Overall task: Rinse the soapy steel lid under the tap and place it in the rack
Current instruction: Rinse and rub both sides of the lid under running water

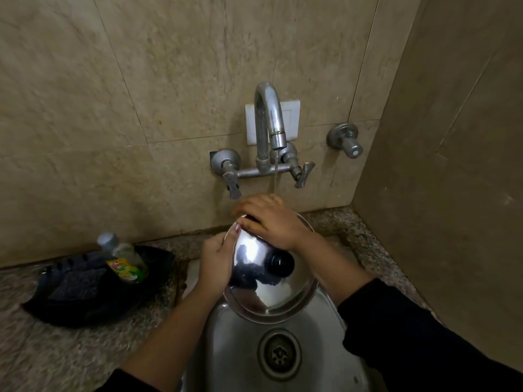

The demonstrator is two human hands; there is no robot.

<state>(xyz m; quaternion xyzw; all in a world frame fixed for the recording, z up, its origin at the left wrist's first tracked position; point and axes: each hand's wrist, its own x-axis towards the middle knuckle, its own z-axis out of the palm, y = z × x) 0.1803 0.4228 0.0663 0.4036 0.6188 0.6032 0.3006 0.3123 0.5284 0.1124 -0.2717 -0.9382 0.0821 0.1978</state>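
A round steel lid point(271, 290) with a black knob point(280, 263) is held tilted over the steel sink point(319, 343), its domed top facing me. My left hand point(216, 258) grips the lid's left rim, thumb on top. My right hand point(268, 219) lies over the lid's far upper edge, fingers pressed on the metal. A thin stream of water point(275, 176) runs from the curved tap point(268, 114) down onto my right hand and the lid's far edge. No rack is in view.
A black tray point(93, 295) on the granite counter at the left holds a scrub pad point(75, 281) and a dish soap bottle point(124, 258). Two lever handles flank the tap; another valve point(345, 140) sits on the wall at the right. The drain point(278, 353) lies below the lid.
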